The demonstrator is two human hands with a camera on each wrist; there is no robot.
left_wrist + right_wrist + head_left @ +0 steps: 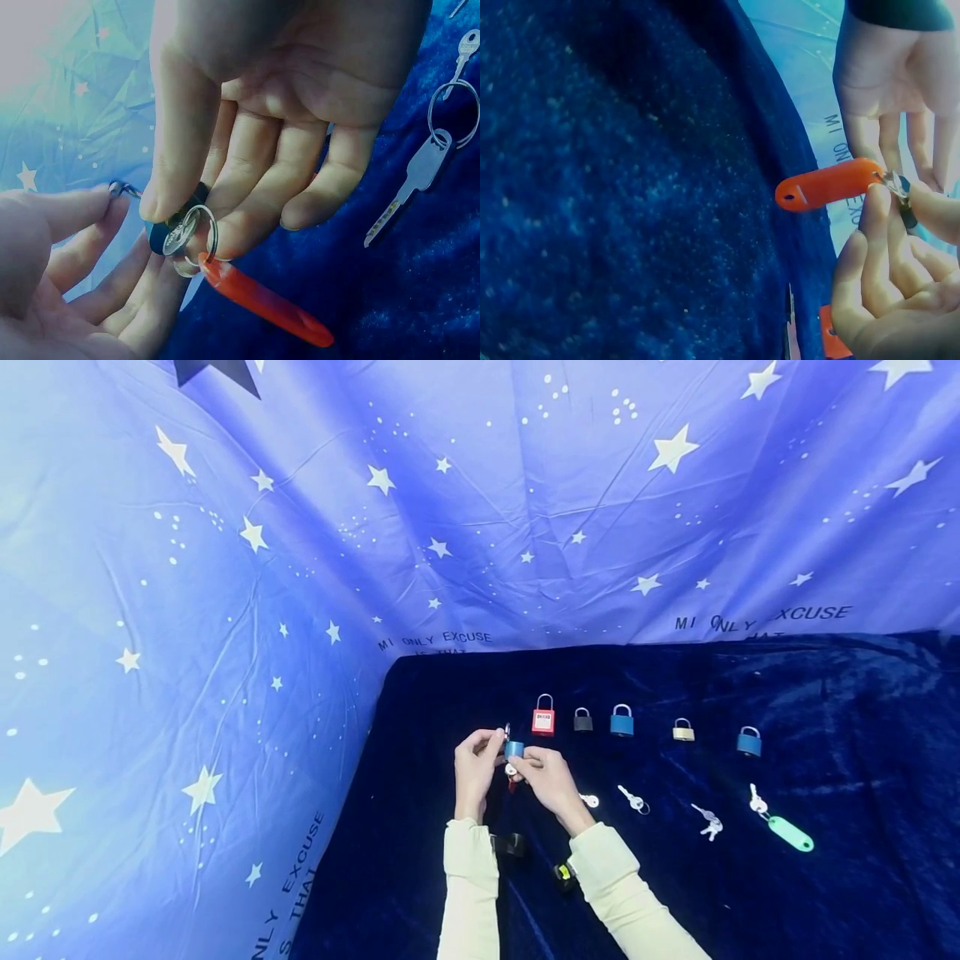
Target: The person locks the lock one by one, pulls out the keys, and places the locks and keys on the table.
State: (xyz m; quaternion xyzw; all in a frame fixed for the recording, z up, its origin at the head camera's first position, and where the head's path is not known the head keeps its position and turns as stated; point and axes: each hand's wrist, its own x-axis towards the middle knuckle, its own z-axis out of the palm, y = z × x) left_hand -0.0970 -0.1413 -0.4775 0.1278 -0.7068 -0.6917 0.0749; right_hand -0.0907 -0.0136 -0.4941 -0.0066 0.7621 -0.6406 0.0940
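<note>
In the head view, a small blue padlock (513, 750) is held up between both hands over the dark blue cloth. My left hand (474, 770) pinches the end of its metal shackle (507, 732) between thumb and fingers. The lock's body is pinched by my right hand (553, 782), the thumb lying across it in the left wrist view. A key (180, 234) shows at the lock's underside, its blade hidden. From its ring (215, 232) hangs a red plastic tag (266, 304), also seen beside the fingers in the right wrist view.
Behind the hands stand a red padlock (543, 722), a black one (582, 722), two more blue ones and a brass one (683, 732). Several keys (707, 821) lie nearer on the cloth, one with a green tag (791, 833). A starry curtain (525, 527) rises behind.
</note>
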